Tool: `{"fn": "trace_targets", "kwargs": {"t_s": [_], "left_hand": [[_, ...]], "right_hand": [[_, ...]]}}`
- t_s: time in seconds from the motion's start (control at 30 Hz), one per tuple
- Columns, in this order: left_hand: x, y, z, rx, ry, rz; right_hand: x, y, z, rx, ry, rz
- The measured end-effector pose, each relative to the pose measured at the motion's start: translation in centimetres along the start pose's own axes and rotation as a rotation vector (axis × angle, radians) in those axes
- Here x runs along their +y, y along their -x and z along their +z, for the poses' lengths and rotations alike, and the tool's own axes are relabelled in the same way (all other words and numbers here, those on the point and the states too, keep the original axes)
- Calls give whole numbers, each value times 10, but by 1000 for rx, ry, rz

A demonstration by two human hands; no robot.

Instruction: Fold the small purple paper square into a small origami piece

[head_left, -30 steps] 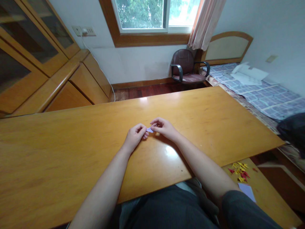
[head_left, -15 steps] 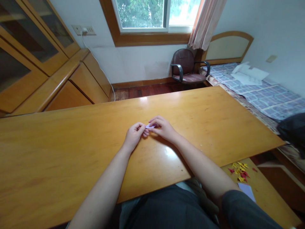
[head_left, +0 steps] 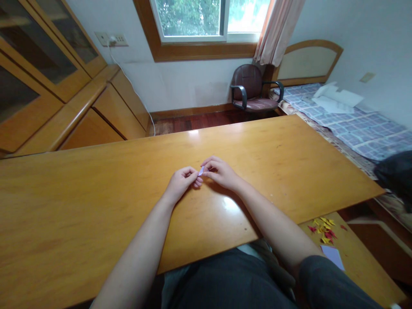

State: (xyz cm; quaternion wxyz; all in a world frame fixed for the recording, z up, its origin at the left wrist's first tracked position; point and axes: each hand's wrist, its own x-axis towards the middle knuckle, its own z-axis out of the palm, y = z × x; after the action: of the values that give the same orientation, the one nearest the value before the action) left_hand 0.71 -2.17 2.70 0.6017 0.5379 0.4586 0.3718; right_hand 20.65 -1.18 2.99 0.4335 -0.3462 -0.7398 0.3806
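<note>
Between my two hands is a small folded piece of light purple paper (head_left: 201, 171), held just above the middle of the wooden table (head_left: 128, 189). My left hand (head_left: 183, 181) pinches its near left end between thumb and forefinger. The other side of the paper is gripped by my right hand (head_left: 220, 172), its thumb and fingers curled round it. Fingers cover much of the paper, so its full shape is hidden.
Lower right, a side surface (head_left: 363, 262) carries several small yellow and red folded paper pieces (head_left: 325, 229) and a stack of purple paper (head_left: 333, 256). A brown armchair (head_left: 252, 88) stands beyond the table, beside a bed (head_left: 357, 120). Cabinets (head_left: 106, 107) line the left.
The purple paper has turned from lying nearly level to a steeper tilt between my fingers. My left hand has shifted very slightly; my right hand stays about where it was.
</note>
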Motion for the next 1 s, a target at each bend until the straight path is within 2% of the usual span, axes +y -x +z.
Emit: {"fn": "trace_targets", "kwargs": {"t_s": [0.2,0.53,1.0], "left_hand": [[2,1,2,3,-44,-18],[7,3,-2,-102,-75,-90],[3,2,-2,-106,-102,-76]], "right_hand": [[-1,-1,-1,-16,15,18],[-7,0,-6,-148,77,-63],[-6,0,-3,-120,87,-35]]}}
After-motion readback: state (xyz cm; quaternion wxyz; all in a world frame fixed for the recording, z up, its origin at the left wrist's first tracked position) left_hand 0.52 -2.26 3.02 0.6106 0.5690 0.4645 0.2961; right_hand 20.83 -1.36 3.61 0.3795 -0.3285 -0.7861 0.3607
